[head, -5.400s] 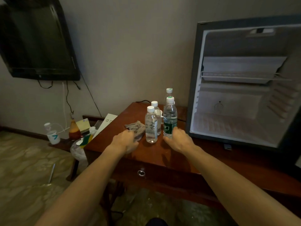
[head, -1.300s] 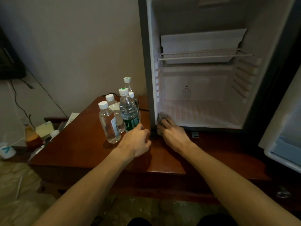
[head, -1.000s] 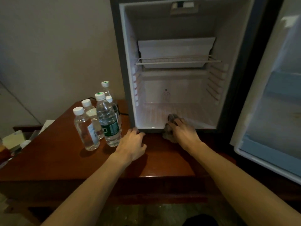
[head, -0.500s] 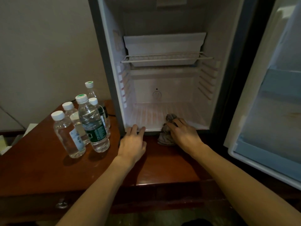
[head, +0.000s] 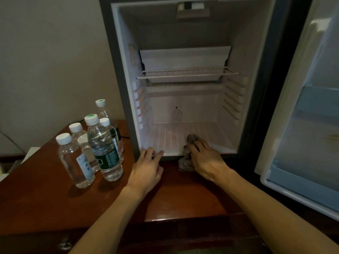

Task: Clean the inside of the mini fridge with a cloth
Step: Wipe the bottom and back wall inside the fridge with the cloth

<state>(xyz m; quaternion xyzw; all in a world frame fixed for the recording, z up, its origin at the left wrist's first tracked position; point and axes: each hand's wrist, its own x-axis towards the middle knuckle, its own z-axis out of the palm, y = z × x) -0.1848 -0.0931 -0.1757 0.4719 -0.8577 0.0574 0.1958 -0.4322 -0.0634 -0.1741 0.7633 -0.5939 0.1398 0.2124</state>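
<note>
The mini fridge (head: 121, 74) stands open on a wooden table, its white inside bare except for a wire shelf (head: 187, 74) with a white tray behind it. A grey cloth (head: 186, 160) hangs over the front lip of the fridge floor. My right hand (head: 205, 160) lies on the cloth with fingers spread, pressing it onto the ribbed floor near the front right of centre. My left hand (head: 148, 165) rests with straight fingers on the lower left front edge of the fridge.
Several capped water bottles (head: 102, 147) stand in a cluster on the wooden table (head: 45, 202) just left of the fridge. The fridge door (head: 311, 110) stands open to the right. A beige wall is behind the bottles.
The view has come closer to the fridge. My right hand has pushed the cloth a little farther onto the fridge floor. My left hand stays on the front edge.
</note>
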